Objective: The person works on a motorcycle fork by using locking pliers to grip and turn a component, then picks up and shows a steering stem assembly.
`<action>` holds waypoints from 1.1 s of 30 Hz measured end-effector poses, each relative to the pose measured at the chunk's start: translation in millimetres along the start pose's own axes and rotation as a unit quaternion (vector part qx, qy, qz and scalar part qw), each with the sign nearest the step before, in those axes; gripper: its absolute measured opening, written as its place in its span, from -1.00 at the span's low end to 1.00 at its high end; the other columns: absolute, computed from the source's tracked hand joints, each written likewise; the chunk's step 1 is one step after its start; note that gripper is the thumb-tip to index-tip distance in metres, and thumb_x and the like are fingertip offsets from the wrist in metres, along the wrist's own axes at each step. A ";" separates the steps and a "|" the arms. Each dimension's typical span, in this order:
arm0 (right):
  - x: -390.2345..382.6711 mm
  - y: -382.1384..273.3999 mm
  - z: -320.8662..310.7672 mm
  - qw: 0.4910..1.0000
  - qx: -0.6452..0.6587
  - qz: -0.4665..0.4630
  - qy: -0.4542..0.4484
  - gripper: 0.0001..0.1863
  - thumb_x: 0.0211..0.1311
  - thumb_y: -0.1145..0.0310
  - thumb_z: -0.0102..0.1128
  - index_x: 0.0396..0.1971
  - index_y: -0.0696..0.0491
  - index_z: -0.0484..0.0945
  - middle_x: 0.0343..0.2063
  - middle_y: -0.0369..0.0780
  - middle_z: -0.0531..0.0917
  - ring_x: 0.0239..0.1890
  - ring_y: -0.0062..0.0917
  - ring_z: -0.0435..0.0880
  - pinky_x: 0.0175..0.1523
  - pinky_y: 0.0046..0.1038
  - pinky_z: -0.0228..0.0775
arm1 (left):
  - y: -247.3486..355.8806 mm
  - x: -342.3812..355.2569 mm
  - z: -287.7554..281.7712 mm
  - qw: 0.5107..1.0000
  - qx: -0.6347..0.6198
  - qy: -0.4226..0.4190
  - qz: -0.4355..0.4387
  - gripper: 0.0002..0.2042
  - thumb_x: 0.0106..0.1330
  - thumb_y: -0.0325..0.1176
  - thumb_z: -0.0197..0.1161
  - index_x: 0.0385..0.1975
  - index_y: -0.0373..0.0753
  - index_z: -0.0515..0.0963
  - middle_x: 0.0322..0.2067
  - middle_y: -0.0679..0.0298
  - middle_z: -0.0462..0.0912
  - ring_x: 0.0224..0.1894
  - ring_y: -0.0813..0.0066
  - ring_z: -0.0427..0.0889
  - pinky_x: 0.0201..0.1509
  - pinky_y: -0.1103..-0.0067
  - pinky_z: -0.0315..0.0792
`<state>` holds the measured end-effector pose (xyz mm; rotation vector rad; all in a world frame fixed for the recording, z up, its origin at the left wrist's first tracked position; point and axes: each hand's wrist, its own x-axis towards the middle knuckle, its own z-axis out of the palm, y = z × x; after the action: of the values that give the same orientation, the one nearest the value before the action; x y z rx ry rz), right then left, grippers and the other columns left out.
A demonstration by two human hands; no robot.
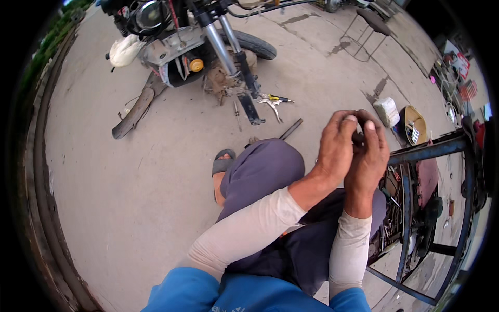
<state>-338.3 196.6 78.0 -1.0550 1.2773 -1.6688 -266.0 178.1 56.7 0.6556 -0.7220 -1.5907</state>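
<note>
My left hand (335,143) and my right hand (369,153) are raised together above my right knee, fingers curled toward each other. Between the fingertips is a small dark patch; I cannot make out whether it is an object or shadow. Ahead stands a motorcycle (176,49), its fork legs (221,49) reaching down with no wheel between their lower ends. On the concrete by the fork lie locking pliers (272,108), a tool with a yellow and black handle (278,98) and a thin screwdriver (237,115). A dark metal bar (291,129) rests beyond my knee.
A blue metal frame (429,152) with tools inside stands close on my right. Past it are a white block (386,112) and a tan bowl-shaped container (415,125). A stool (373,22) stands far right. A curved fender-like part (136,112) lies left.
</note>
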 end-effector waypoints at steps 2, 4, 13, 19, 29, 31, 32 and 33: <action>-4.8 6.5 23.3 0.998 -0.061 -0.018 -0.023 -0.73 0.44 0.31 0.08 -0.04 0.18 0.55 -0.21 -0.19 0.67 -0.22 -0.49 0.64 -0.12 -0.50 0.47 | 28.4 -4.2 -22.1 0.998 -0.041 -0.014 -0.051 -0.61 0.51 -0.19 -0.11 0.08 -0.36 0.44 -0.05 0.20 0.55 -0.10 0.44 0.54 -0.04 0.46 0.48; 2.2 16.9 23.3 0.922 -0.304 -0.239 -0.003 -0.77 0.33 0.33 0.18 -0.13 0.15 0.58 -0.29 -0.12 0.63 -0.22 -0.37 0.64 -0.21 -0.40 0.46 | 39.8 -2.0 -34.3 0.998 -0.029 0.001 -0.052 -0.61 0.49 -0.20 -0.13 0.07 -0.38 0.42 -0.06 0.15 0.52 -0.08 0.39 0.54 -0.05 0.45 0.48; -24.4 -21.7 22.8 0.780 -0.480 -0.397 -0.054 -0.65 0.08 0.20 0.41 -0.72 0.00 0.46 -0.76 -0.32 0.46 -0.77 -0.43 0.46 -0.66 -0.41 0.22 | 62.3 1.9 -87.7 0.993 0.050 -0.026 -0.103 -0.61 0.47 -0.14 -0.01 0.02 -0.37 0.45 -0.12 0.18 0.54 -0.13 0.43 0.51 -0.12 0.49 0.42; -91.9 -121.8 54.7 0.759 -0.298 -0.537 -0.215 -0.71 -0.10 0.26 0.37 -0.72 0.07 0.45 -0.72 -0.22 0.46 -0.71 -0.44 0.48 -0.63 -0.43 0.27 | 91.7 -4.3 -114.2 0.975 0.183 -0.046 -0.119 -0.57 0.47 -0.11 0.00 0.03 -0.41 0.48 -0.14 0.19 0.58 -0.17 0.46 0.52 -0.16 0.55 0.39; -118.3 -127.7 67.0 0.776 -0.229 -0.519 -0.274 -0.74 -0.10 0.29 0.37 -0.71 0.05 0.45 -0.71 -0.24 0.47 -0.69 -0.45 0.50 -0.62 -0.45 0.30 | 92.4 -0.7 -141.5 0.966 0.210 -0.071 -0.132 -0.54 0.51 -0.08 -0.07 0.07 -0.39 0.46 -0.09 0.15 0.58 -0.14 0.46 0.52 -0.10 0.53 0.37; -120.1 -129.1 65.2 0.781 -0.225 -0.515 -0.273 -0.74 -0.10 0.30 0.37 -0.70 0.05 0.45 -0.71 -0.24 0.47 -0.69 -0.46 0.50 -0.62 -0.45 0.31 | 93.5 -1.7 -135.3 0.964 0.218 -0.068 -0.136 -0.54 0.51 -0.09 -0.08 0.07 -0.41 0.45 -0.09 0.13 0.58 -0.14 0.45 0.52 -0.10 0.53 0.37; -121.3 -129.7 65.3 0.782 -0.223 -0.513 -0.273 -0.75 -0.10 0.30 0.36 -0.70 0.05 0.45 -0.71 -0.24 0.47 -0.69 -0.46 0.50 -0.62 -0.45 0.31 | 94.1 -2.2 -134.5 0.963 0.223 -0.069 -0.137 -0.54 0.51 -0.09 -0.08 0.07 -0.41 0.45 -0.09 0.13 0.58 -0.14 0.45 0.52 -0.11 0.53 0.37; -123.1 -127.9 66.5 0.785 -0.217 -0.510 -0.278 -0.75 -0.10 0.30 0.36 -0.70 0.05 0.45 -0.70 -0.24 0.47 -0.68 -0.46 0.50 -0.62 -0.45 0.31 | 93.1 -3.3 -134.0 0.962 0.224 -0.069 -0.139 -0.54 0.51 -0.09 -0.08 0.07 -0.42 0.45 -0.10 0.13 0.58 -0.14 0.45 0.52 -0.11 0.53 0.37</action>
<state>-243.4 313.0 193.8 -2.6276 0.6762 -1.5115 -104.5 160.2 40.9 1.0175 -1.1539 -1.7562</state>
